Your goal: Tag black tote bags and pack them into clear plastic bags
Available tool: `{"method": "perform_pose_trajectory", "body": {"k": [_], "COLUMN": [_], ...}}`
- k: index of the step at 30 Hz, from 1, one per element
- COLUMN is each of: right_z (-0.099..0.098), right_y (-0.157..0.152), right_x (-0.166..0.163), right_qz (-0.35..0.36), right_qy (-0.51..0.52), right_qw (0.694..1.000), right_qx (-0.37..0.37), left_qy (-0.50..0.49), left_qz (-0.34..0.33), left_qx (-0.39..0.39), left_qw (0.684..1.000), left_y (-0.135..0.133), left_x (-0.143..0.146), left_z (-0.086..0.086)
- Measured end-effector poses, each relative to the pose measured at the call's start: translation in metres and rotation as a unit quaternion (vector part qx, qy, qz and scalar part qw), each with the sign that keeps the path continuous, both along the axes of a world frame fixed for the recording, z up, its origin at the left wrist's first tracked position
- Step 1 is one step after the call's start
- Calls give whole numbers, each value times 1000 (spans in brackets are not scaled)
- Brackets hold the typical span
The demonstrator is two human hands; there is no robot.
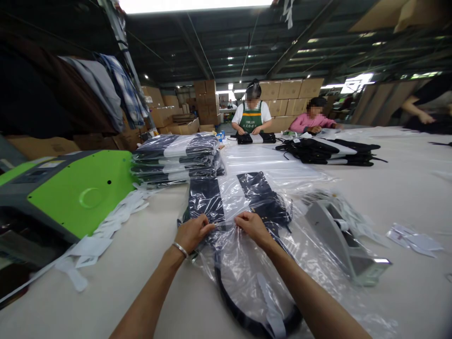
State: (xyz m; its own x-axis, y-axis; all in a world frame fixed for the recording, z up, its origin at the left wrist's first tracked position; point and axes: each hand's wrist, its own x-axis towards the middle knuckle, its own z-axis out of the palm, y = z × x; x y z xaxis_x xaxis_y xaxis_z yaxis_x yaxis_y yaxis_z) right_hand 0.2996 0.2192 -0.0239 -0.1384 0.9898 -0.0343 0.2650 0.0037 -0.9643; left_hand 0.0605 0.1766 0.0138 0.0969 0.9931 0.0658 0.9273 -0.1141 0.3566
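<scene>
A clear plastic bag [243,263] holding a folded dark garment [208,197] lies on the table in front of me. My left hand [192,232], with a silver bracelet on its wrist, pinches the bag's film near the garment's lower edge. My right hand [252,225] presses and grips the same film just to the right. Both hands have their fingers curled on the plastic. A dark strap [229,306] curves under the bag toward me.
A green and grey machine [70,193] sits at the left with white tags [106,226] spilled beside it. A stack of bagged garments [176,157] stands behind. A grey tape dispenser [339,235] is at the right. Two people work at the far end beside dark garments [325,151].
</scene>
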Motion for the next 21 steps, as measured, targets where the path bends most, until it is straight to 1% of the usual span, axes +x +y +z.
{"method": "perform_pose_trajectory", "body": {"k": [3,6,9,11,12,14,17,18,19,21], "right_z": [0,3,5,4,3,-1,-8,-9,-9,-8], "right_y": [2,2,3,4,5,8,14,17,19,22], "right_x": [3,2,-2,-4,-4,-4,-3,-2,-2,0], "right_qz": [-2,-3,0,-1,-3,-11,-26,-29,-30,-30], "right_qy": [-55,-107,-154,-178,-187,-198,-209,-211,-213,-216], "right_qw": [998,991,982,977,976,975,974,974,973,973], "right_qx": [36,75,106,115,114,104,86,83,80,75], "left_qy": [42,47,56,65,75,101,112,96,74,30], "left_qz": [5,15,37,50,57,73,67,53,37,19], "left_qx": [-4,8,23,30,40,89,180,191,187,154], "left_qw": [999,999,997,996,995,988,975,975,979,987], "left_y": [-5,-6,-5,-6,-8,-12,-13,-11,-8,3], "left_x": [-26,-45,-52,-50,-48,-36,-3,11,25,49], "left_z": [-3,-11,-18,-19,-17,-11,-1,0,-1,-7]}}
